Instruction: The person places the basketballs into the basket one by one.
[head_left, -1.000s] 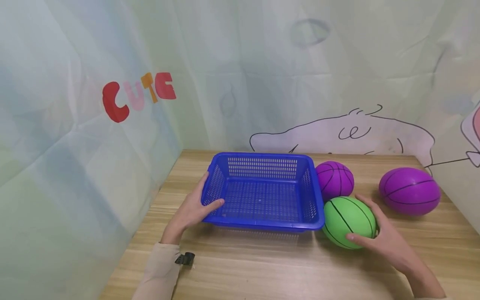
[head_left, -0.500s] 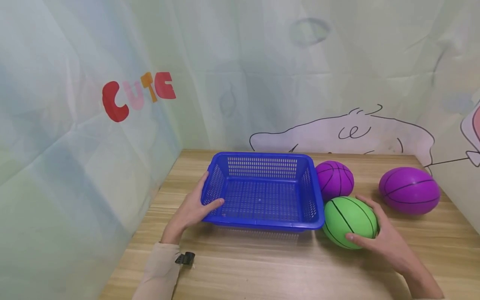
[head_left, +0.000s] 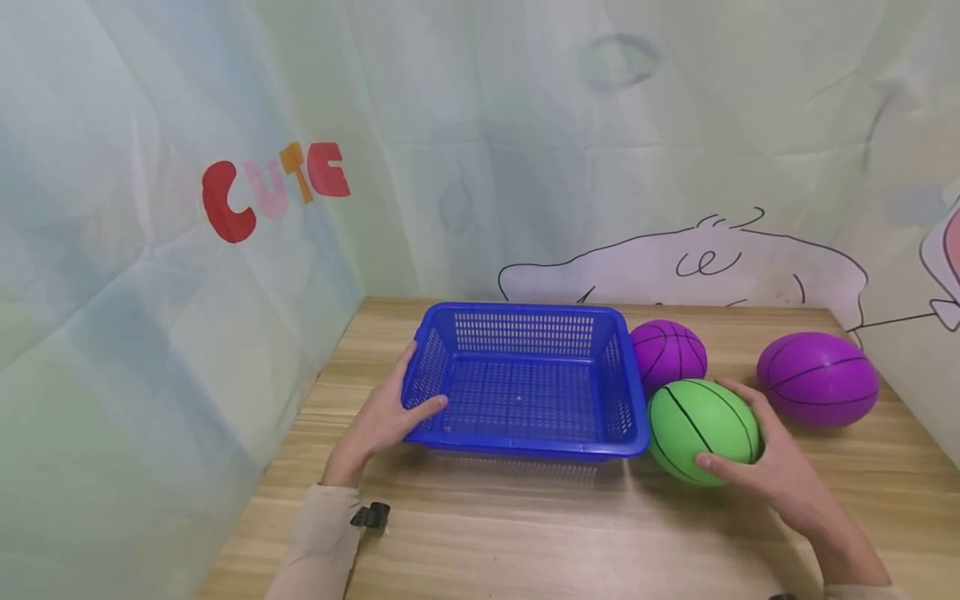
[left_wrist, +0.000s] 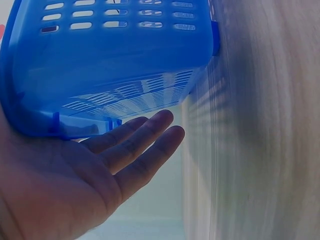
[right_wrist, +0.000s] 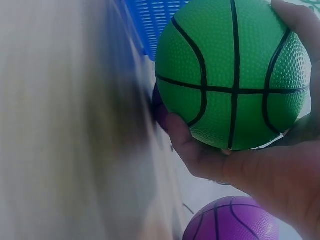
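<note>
A blue plastic basket (head_left: 525, 450) with slotted sides stands on the table, and nothing lies in it. My left hand (head_left: 386, 417) holds its left rim, thumb over the top. In the left wrist view the fingers (left_wrist: 150, 160) stretch out beneath that rim, outside the wall. My right hand (head_left: 780, 467) grips a green ball (head_left: 697, 425) with black lines, fingers round its far right side and thumb at the front. A gap shows between the green ball and the table in the right wrist view. Behind it, close to the basket, sits a purple ball (head_left: 667, 354).
Another purple ball (head_left: 817, 379) rests at the far right of the wooden table (head_left: 510, 533). Printed cloth walls (head_left: 420, 167) stand at the back and along the left side. A black strap (head_left: 371, 515) is on the left sleeve.
My right hand has raised the green ball slightly and shifted it a little to the right. The left hand, the basket and both purple balls have stayed in place.
</note>
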